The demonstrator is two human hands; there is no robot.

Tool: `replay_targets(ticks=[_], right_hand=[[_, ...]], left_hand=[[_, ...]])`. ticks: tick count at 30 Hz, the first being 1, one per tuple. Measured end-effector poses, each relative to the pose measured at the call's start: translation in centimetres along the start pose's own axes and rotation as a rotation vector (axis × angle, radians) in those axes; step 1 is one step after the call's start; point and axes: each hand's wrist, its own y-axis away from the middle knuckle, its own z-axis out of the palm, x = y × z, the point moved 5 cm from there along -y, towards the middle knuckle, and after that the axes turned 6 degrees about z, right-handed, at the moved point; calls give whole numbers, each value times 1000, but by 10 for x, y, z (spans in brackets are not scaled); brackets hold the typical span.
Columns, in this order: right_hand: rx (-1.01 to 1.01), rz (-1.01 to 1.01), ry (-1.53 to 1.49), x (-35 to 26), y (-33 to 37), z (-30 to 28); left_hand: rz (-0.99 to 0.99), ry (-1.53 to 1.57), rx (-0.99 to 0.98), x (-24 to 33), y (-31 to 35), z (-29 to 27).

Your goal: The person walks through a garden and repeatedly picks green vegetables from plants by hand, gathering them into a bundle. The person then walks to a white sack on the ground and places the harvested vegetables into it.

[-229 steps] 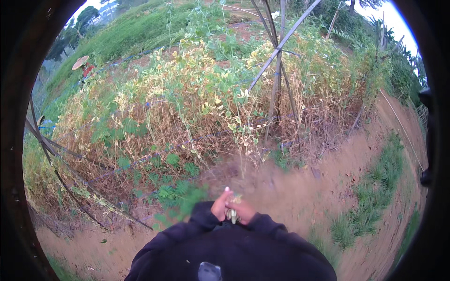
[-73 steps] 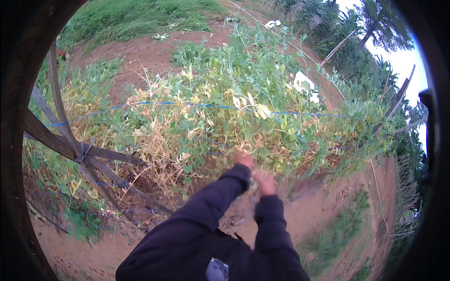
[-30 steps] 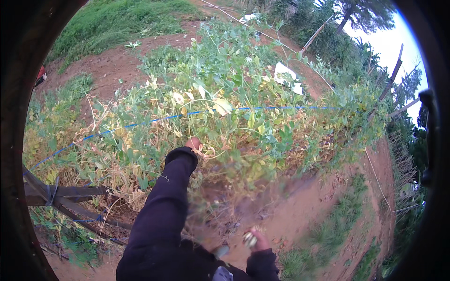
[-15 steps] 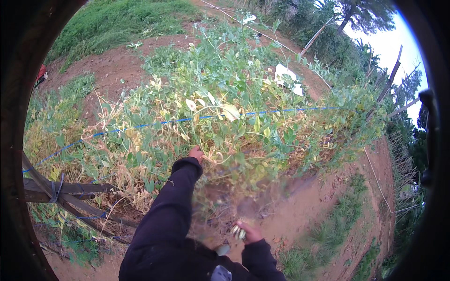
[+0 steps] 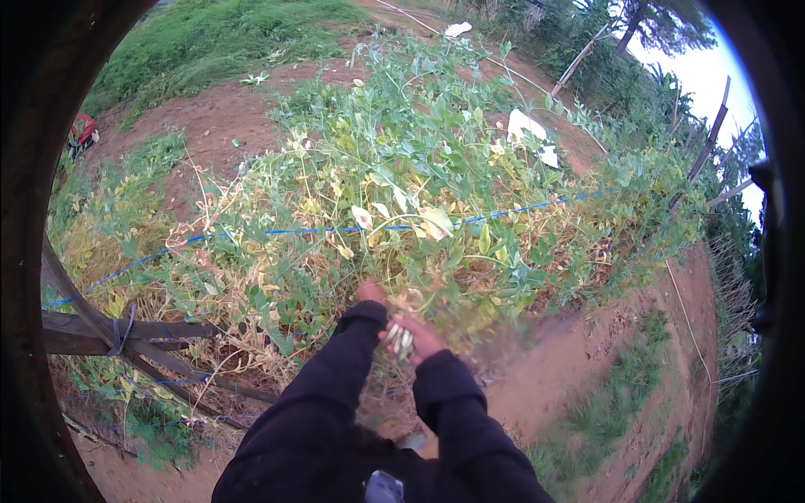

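My right hand (image 5: 425,339) is closed around several pale green pods (image 5: 400,341), which look like pea pods. It is close beside my left hand (image 5: 371,291), which reaches into the pea plants (image 5: 335,264). Leaves and stems cover my left fingers, so their grip does not show. Around both hands the vines are partly green and partly dry and yellow. A blue string (image 5: 327,230) runs across the plants just beyond my hands.
Wooden poles (image 5: 126,327) tied together are at my left. Bare reddish soil (image 5: 545,360) and a grass strip (image 5: 620,394) lie at the right. White sheet-like pieces (image 5: 526,126) show behind the plants, and a red item (image 5: 83,130) is at the far left.
My right hand has come up and forward from near my body to beside my left hand, still holding the pods. My left hand stays among the vines; the view has shifted slightly.
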Motion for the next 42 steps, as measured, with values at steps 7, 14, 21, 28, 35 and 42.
replay_targets(ticks=[7,14,21,28,35,42], right_hand=[[209,-183,108,-18,-11,-32],[115,-159,412,-23,-51,-20],[241,-176,455,-9,-111,-46],[379,-51,418,1,-123,-81],[213,-49,92,-3,-108,-80],[264,156,160,4,-75,-51]], left_hand=[[-136,320,-46,28,32,-17],[-353,988,-65,-34,62,22],[-348,1192,136,-39,65,26],[-187,1168,22,5,72,-4],[-499,1202,-42,14,66,-8],[142,320,-523,-12,12,27]])
